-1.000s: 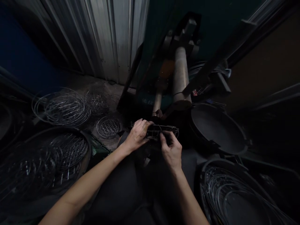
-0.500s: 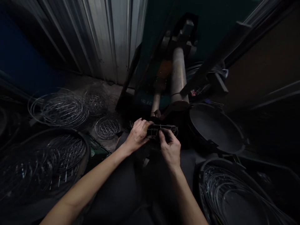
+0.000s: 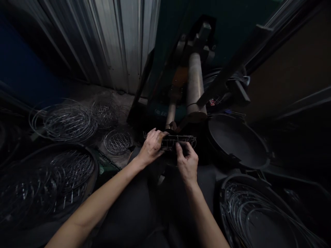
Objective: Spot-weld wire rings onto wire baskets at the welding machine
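A thin wire rack [image 3: 172,140] is held nearly edge-on below the metal arms of a green machine [image 3: 168,86]. My left hand [image 3: 152,144] grips its left part, with the fingers over the top edge and the thumb toward the middle. At the right part of the rack, my right hand [image 3: 187,158] has its thumb and fingers pinched together at the wires. Whether a small piece is between those fingertips is too dark to tell. The lower arm [image 3: 171,115] of the machine ends just behind the rack.
Round wire racks [image 3: 68,122] lie stacked on the floor at left, with a smaller one [image 3: 118,142] nearer. A tub [image 3: 95,162] at lower left holds more racks. Wire rings [image 3: 240,199] fill a lower-right tub. A round dark pan [image 3: 238,139] stands right of the machine.
The wire rack has tilted slightly, showing more of its wires between my hands. Both hands keep nearly the same place and hold. The whole view has shifted slightly.
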A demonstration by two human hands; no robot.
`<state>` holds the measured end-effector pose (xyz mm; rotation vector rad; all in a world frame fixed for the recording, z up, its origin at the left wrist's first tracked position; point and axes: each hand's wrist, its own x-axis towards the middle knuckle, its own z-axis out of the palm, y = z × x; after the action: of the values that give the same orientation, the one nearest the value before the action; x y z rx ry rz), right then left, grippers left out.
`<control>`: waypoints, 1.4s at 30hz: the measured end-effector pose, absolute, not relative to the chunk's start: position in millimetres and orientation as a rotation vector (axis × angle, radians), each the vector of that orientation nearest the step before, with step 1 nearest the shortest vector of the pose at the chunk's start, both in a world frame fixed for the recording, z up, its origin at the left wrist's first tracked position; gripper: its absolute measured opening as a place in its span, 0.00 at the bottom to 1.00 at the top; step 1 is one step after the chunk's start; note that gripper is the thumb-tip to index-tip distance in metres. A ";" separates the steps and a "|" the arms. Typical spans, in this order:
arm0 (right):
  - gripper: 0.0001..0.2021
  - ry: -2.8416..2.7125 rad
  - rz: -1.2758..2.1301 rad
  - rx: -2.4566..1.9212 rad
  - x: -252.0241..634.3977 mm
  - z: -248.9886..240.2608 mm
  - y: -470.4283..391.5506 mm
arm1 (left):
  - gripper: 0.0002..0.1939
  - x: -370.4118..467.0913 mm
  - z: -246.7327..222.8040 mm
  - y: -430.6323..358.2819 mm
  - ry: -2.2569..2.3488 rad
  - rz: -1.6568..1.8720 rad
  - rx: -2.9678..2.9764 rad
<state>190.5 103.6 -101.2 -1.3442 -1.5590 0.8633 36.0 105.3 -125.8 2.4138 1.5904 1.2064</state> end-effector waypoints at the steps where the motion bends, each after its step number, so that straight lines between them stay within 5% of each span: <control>1: 0.11 -1.557 0.862 -1.332 190.2 -101.4 104.1 | 0.26 35.9 -125.7 106.0 1.598 1.211 2.412; 42: 0.13 -1.479 0.882 -1.281 174.1 -106.9 113.3 | 0.26 23.9 -135.4 129.5 1.664 1.133 2.511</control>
<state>174.1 113.3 -106.9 -1.2811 -1.4793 0.8819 23.9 129.5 -135.4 2.5105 1.6636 1.1334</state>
